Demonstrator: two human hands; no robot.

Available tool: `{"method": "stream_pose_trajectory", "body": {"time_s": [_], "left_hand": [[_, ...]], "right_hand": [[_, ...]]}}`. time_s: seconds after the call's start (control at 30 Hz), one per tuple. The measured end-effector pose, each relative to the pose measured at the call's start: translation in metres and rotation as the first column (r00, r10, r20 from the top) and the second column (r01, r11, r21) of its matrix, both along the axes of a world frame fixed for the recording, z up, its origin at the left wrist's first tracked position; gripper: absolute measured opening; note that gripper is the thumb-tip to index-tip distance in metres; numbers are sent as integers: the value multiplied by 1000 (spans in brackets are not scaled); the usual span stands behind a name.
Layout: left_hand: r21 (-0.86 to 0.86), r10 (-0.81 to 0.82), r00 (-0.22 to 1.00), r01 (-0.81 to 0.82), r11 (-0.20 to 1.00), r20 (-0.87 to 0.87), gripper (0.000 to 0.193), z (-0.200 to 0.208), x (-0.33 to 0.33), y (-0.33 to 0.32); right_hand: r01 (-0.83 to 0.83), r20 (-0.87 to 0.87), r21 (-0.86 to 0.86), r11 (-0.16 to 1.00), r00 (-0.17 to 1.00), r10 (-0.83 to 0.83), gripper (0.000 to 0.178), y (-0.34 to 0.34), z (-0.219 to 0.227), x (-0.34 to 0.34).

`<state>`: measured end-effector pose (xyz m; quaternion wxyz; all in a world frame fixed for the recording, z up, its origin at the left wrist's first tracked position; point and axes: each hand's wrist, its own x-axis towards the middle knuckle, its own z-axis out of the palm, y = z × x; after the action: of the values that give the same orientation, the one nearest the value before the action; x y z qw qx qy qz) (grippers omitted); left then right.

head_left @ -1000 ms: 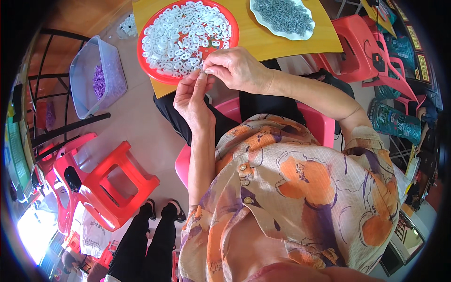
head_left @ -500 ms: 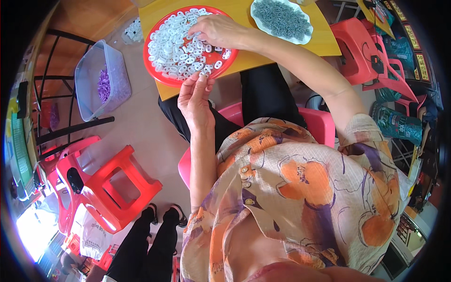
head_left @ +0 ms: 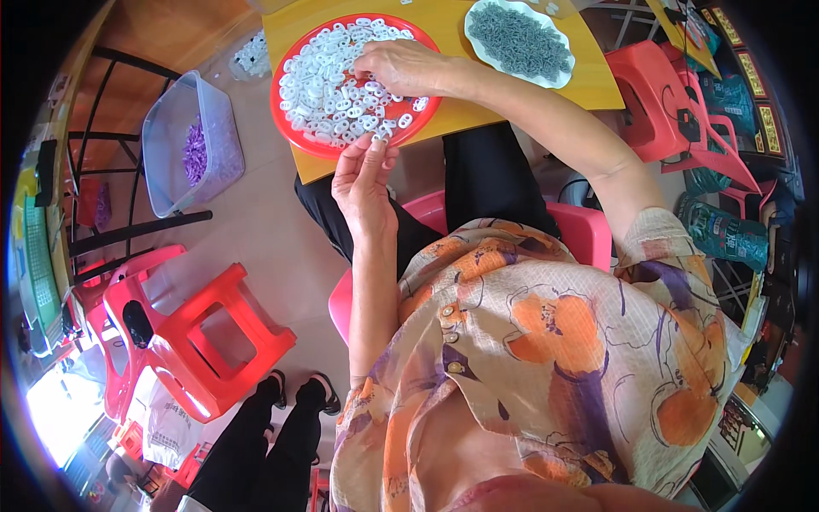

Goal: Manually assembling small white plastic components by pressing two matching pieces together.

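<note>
A round red tray [head_left: 279,113] holds many small white plastic pieces [head_left: 320,81], oval with two holes each. At its near rim my left hand [head_left: 365,183] is pinched, thumb against fingers, round one or more white pieces [head_left: 380,135]. My right hand [head_left: 401,66] reaches over the tray's right side with its fingers curled down among the pieces. What its fingertips hold is hidden.
The tray sits on a yellow table [head_left: 461,115], left of a white scalloped dish [head_left: 471,41] of small grey-green pieces. On the floor at left are a clear bin [head_left: 162,171] with purple pieces and a red stool [head_left: 200,341]. Another person's legs [head_left: 281,444] show below.
My right hand has come a little nearer to me over the tray, and its fingers are more curled. My left hand keeps its pinch at the near rim. The whole view has shifted slightly.
</note>
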<state>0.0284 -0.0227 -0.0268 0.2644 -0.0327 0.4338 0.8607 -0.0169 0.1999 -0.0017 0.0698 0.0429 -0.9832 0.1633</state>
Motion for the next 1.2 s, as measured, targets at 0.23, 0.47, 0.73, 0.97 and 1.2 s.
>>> {"method": "stream_pose_trajectory", "body": {"time_s": [0.23, 0.47, 0.73, 0.97, 1.2], "left_hand": [[0, -1, 1000, 1, 1000, 9, 17, 1, -1, -2], [8, -3, 1000, 3, 1000, 29, 17, 0, -1, -1], [33, 35, 999, -36, 999, 24, 15, 0, -2, -5], [64, 89, 994, -85, 994, -66, 14, 23, -4, -10], [22, 115, 990, -114, 993, -81, 14, 26, -1, -9]], "right_hand": [[12, 62, -98, 995, 998, -6, 17, 0, 4, 7], [7, 37, 125, 992, 999, -12, 17, 0, -15, -1], [155, 192, -688, 709, 981, -28, 30, 1, 11, 26], [362, 386, -921, 141, 892, 233, 27, -10, 28, 60], [323, 376, -920, 222, 889, 263, 30, -26, 36, 69]]}}
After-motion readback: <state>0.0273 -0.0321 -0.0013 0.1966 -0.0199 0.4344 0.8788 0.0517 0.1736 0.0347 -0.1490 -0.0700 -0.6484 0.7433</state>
